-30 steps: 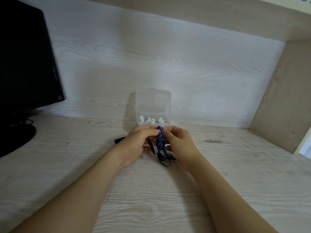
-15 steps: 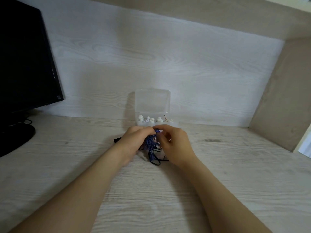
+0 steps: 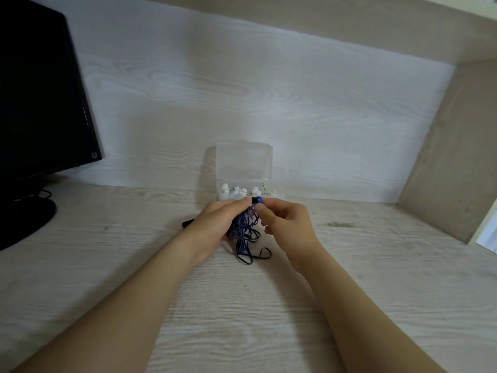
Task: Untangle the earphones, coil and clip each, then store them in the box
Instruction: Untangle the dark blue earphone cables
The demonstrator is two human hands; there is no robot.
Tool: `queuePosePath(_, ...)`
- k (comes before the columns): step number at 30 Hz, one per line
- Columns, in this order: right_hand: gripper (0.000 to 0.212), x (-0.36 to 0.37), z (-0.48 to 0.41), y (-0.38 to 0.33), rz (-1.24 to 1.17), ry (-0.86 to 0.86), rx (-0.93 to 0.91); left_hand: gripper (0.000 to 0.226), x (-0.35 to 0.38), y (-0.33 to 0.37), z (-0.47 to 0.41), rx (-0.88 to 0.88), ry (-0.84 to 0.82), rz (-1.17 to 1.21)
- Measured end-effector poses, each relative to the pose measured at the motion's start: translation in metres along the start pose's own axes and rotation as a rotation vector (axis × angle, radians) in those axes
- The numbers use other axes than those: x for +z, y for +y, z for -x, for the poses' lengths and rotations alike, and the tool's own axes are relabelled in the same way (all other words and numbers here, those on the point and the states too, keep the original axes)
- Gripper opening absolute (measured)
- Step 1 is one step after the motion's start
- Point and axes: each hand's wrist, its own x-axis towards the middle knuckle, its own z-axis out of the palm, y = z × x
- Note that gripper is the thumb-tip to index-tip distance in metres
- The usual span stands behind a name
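Left hand: at the centre of the frame, we find its fingers curled round the upper part of the tangle, grasping it
Right hand: just right of the left hand, thumb and forefinger pinching the earbud, the other fingers curled in loosely
Earphones: a knotted bundle of dark blue and black cord held between the two hands at the centre of the frame; we see its lower loops hanging down onto the desk
Earbud: a small blue piece at the top of the tangle, where the fingertips of both hands meet; we cannot tell whether the left fingertips touch it
Box: clear plastic, directly behind the hands against the back panel, with its lid standing upright and open
Box contents: we note several small white rounded pieces in the base; we cannot make out what they are
Desk: pale wood grain across the lower half of the frame, with both forearms reaching over it
Black object: small, lying on the desk just left of the left hand, partly hidden by it; we cannot identify it
Monitor: dark screen at the upper left of the frame, its round stand resting on the desk below it
Side panel: beige board closing the alcove at the right of the frame
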Motion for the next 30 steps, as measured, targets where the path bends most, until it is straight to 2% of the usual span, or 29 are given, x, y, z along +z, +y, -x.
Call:
queuePosePath(8, 0.017, -0.004, -0.005, 0.005, -0.129, 0.052, 0.125, 0.021, 0.000, -0.002, -0.001, -0.018, 0.051, 0.015)
queuePosePath(12, 0.011, -0.004, -0.006, 0.007, -0.108, 0.111, 0.115, 0.018, -0.003, -0.002, -0.001, 0.008, 0.104, 0.028)
queuePosePath(14, 0.017, -0.005, -0.005, 0.007, -0.087, 0.156, 0.113, 0.018, -0.004, -0.002, -0.001, 0.038, 0.122, 0.022)
queuePosePath(16, 0.023, -0.007, -0.005, 0.007, -0.033, 0.184, 0.104, 0.020, -0.004, -0.002, -0.001, 0.053, 0.142, 0.027)
queuePosePath(20, 0.008, -0.007, -0.007, 0.010, 0.098, 0.194, 0.110, 0.026, -0.003, -0.001, 0.001, 0.030, 0.123, 0.022)
queuePosePath(25, 0.018, -0.007, -0.009, 0.017, 0.244, 0.155, 0.201, 0.025, -0.003, -0.001, 0.002, 0.014, 0.166, 0.039)
queuePosePath(27, 0.023, -0.006, -0.010, 0.019, 0.362, 0.140, 0.181, 0.026, -0.003, -0.001, 0.002, 0.007, 0.173, 0.049)
queuePosePath(30, 0.020, -0.005, -0.007, 0.016, 0.542, 0.090, 0.103, 0.026, -0.004, 0.000, 0.001, 0.004, 0.209, 0.042)
